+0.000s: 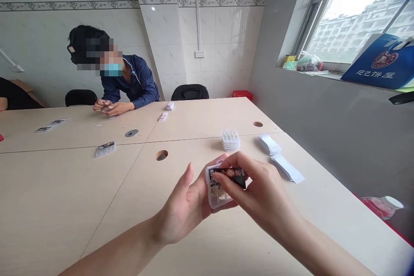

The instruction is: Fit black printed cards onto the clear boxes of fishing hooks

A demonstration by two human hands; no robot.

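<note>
"In the head view, how does the left hand (187, 202) sit?"

"It reaches up from the lower left, palm upward, thumb spread wide. Its fingers curl beneath a clear, flat plastic box (217, 203), holding it above the beige wooden surface (80, 198)."

"And the right hand (260, 181)?"

"That one enters from the lower right, turned inward, thumb and index finger pinching a small black card with an orange burst (239, 177) over the box's upper part."

"What stands ahead?"

"A stack of clear plastic boxes (230, 141), just beyond the hands. Right of it lie two bundles of white paper strips, one (269, 144) behind the other (287, 169)."

"Edges and room?"

"The surface's right edge slants toward the lower right, past the right forearm. A broad stretch opens left of the left forearm, and a round hole (161, 155) lies ahead of that thumb. The far edge, where a blue-sleeved co-worker (140, 79) leans, is well apart."
</note>
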